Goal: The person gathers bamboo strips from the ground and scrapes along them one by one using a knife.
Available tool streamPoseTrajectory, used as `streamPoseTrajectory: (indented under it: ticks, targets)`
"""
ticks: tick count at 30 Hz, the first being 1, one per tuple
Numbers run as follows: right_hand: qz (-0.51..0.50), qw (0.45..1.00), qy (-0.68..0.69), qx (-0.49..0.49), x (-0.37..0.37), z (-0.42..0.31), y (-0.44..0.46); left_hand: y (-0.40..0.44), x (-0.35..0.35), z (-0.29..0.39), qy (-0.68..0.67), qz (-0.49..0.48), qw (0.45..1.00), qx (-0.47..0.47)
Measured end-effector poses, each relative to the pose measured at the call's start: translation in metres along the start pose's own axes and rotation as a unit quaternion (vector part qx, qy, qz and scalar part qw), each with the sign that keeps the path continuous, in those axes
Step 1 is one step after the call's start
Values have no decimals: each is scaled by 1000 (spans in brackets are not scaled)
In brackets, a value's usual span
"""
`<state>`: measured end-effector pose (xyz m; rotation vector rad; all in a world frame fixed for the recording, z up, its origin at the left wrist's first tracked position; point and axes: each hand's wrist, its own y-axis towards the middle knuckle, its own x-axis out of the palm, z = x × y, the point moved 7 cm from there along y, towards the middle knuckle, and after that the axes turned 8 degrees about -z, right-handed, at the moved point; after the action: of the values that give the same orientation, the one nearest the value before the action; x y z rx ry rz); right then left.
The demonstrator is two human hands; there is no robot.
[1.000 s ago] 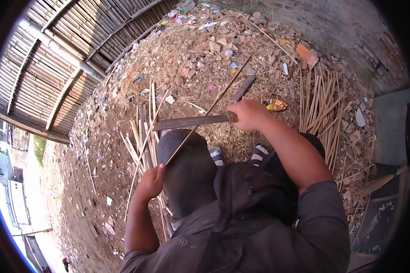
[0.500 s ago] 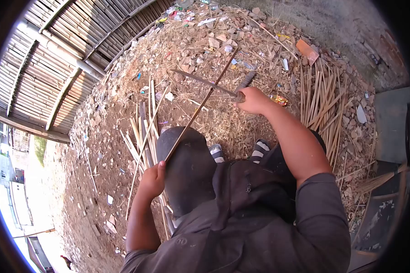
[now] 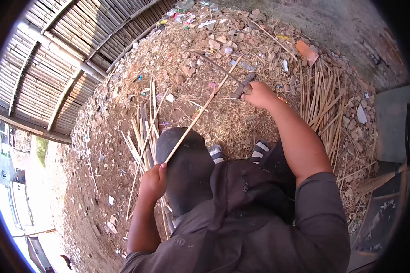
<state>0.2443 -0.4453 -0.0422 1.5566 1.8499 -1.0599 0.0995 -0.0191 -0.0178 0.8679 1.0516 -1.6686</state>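
My left hand (image 3: 153, 182) is closed around the lower end of a long, narrow bamboo strip (image 3: 193, 122), beside my left knee. The strip slants up and away to the right, its pale side showing, with a darker node partway along. In my right hand (image 3: 260, 95) is a knife, gripped with the fingers wrapped round its handle, which they hide. Its thin dark blade (image 3: 219, 68) points up and left and crosses the strip's upper part; whether they touch I cannot tell. A dark elongated piece (image 3: 244, 85) shows beside the right fingers.
Split bamboo strips lie in a pile (image 3: 323, 98) at right and a smaller bundle (image 3: 146, 129) by my left knee. Rubble, shavings and litter cover the ground. A bamboo fence (image 3: 68, 59) stands at left, a brick (image 3: 307, 52) near the wall (image 3: 341, 32).
The bamboo strip has turned over, from its dark side to its pale side. My right hand has shifted slightly right, and the knife blade has swung upward and to the right.
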Motion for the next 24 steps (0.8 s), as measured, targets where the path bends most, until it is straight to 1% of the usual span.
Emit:
streamPoseTrajectory:
  ticks: [1,3,4,5,6,7,8,10,11,14,17,18,19,21,24]
  targets:
    - [13,999,6,28,-5,6,-1,0,-1,0,4,-1,1000,0]
    - [-13,999,-30,5,-5,-4,-10,3,-2,1,11,-4,1000,1]
    - [-27,998,-48,-5,-1,-11,-17,4,-1,2,-8,-12,1000,6]
    - [0,996,-65,-57,5,-23,-21,4,-2,3,-27,-20,999,12]
    - [-16,993,-90,-79,13,-37,-28,5,-3,5,-46,-30,998,18]
    - [-34,988,-114,-101,19,-53,-36,7,-4,4,-68,-66,995,3]
    - [-51,981,-138,-124,23,-62,-42,7,-7,7,-58,-64,996,8]
    - [-87,983,-102,-123,28,-52,-30,6,-11,9,-37,-54,998,15]
    - [-108,983,-83,-123,33,-45,-23,6,-7,5,10,-28,999,27]
    - [-34,999,16,-35,25,10,11,-2,-5,8,79,-1,996,-36]
    - [-47,998,-44,-27,12,0,1,-5,-2,12,91,22,995,-45]
    - [-48,995,-64,-55,12,-10,-5,-5,0,11,96,25,994,-45]
    - [-49,992,-84,-82,18,-23,-15,-4,4,10,88,43,995,-15]
    - [-58,984,-112,-123,21,-53,-37,-3,9,7,85,56,995,-8]
    - [-118,981,-67,-136,28,-44,-30,-4,13,4,80,89,993,8]
